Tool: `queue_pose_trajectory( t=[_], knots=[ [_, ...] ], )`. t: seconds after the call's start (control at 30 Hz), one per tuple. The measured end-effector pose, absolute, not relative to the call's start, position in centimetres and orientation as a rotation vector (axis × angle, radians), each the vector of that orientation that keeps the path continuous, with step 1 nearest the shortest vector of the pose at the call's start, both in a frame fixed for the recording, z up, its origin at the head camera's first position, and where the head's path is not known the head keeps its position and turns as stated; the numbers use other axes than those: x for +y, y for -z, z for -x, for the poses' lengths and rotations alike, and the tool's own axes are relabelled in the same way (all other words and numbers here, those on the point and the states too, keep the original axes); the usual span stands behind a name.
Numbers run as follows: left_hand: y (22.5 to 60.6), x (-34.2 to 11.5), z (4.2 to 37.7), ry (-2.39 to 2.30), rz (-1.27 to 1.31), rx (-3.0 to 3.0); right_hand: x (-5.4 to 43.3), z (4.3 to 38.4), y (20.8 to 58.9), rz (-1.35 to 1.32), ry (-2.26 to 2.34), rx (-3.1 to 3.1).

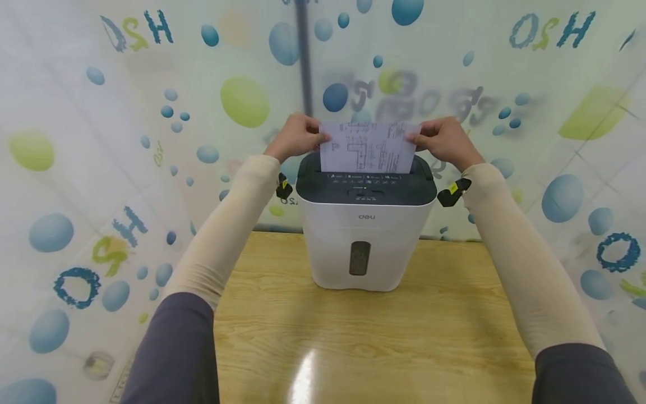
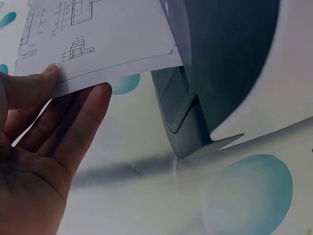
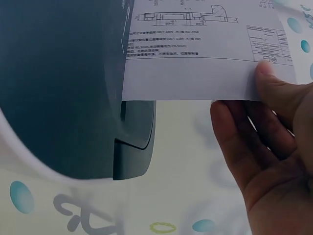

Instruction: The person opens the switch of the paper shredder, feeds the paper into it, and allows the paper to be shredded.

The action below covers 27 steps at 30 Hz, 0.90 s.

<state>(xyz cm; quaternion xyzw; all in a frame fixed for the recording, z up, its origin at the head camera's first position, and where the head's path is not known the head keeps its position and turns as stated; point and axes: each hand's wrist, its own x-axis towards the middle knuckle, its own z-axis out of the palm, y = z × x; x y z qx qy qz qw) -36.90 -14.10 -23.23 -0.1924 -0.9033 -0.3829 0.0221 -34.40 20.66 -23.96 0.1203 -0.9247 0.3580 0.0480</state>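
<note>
A sheet of paper (image 1: 367, 148) printed with technical drawings stands upright, its lower edge in the slot of a paper shredder (image 1: 367, 247). The shredder has a dark top and a white body with a small window. My left hand (image 1: 296, 136) pinches the sheet's left edge between thumb and fingers; in the left wrist view the thumb (image 2: 51, 73) lies on the printed face. On the opposite edge my right hand (image 1: 446, 140) pinches the paper the same way, thumb (image 3: 274, 81) over a printed table. Both hands are above the shredder's top.
The shredder stands at the back of a wood-grain table (image 1: 373, 336). Close behind it hangs a pale curtain (image 1: 202, 73) with blue and green dots, which also runs along both sides. Black devices with yellow marks are strapped to both wrists.
</note>
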Motion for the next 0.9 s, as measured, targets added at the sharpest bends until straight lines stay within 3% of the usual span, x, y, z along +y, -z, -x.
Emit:
queue_pose_trajectory(
  t=[0.9],
  knots=[
    [25.0, -13.9, 36.7, 0.842, 0.680, -3.031, 19.8, 35.3, 24.5, -0.591, -0.723, -3.099]
  ],
)
